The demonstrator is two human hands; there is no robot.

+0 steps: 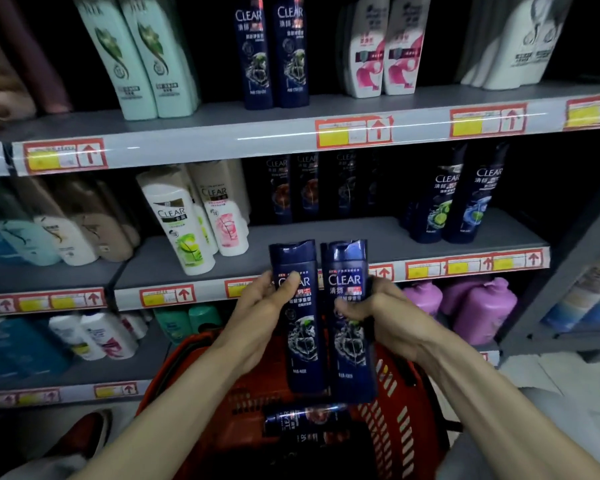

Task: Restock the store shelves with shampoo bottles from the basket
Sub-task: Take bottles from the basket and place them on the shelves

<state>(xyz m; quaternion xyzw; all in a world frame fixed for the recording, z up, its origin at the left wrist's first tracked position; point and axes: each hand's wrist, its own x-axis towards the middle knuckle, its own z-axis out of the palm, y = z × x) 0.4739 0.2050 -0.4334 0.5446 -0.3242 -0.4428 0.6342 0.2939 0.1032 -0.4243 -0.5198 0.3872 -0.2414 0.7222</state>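
I have a dark blue shampoo bottle in each hand, both upright with caps up, side by side and nearly touching, held above the red basket (392,403). My left hand (264,303) wraps the left bottle (300,337) from its outer side, thumb pressed across the front label. My right hand (378,310) curls around the right bottle (352,341) at its middle, fingers closed over the front. Both grips sit above the bottles' midpoints, so most of each bottle hangs below my fingers.

Everything else I place from the basket. Inside it, directly under the two I hold, at least one more dark bottle (303,415) lies on its side; the basket's depths are too dark to count further. Above the basket and behind my hands runs the middle shelf (326,233), with a bare stretch of grey board straight ahead. Matching dark bottles (291,188) stand at the back of it, and the white bottles (184,230) stand above and left of the basket.

What worries me: carrying both at once leaves no free hand. If I push them in together they may knock each other or the back row and start a topple. The smooth plastic could also slide through a one-handed grip and drop into the basket.
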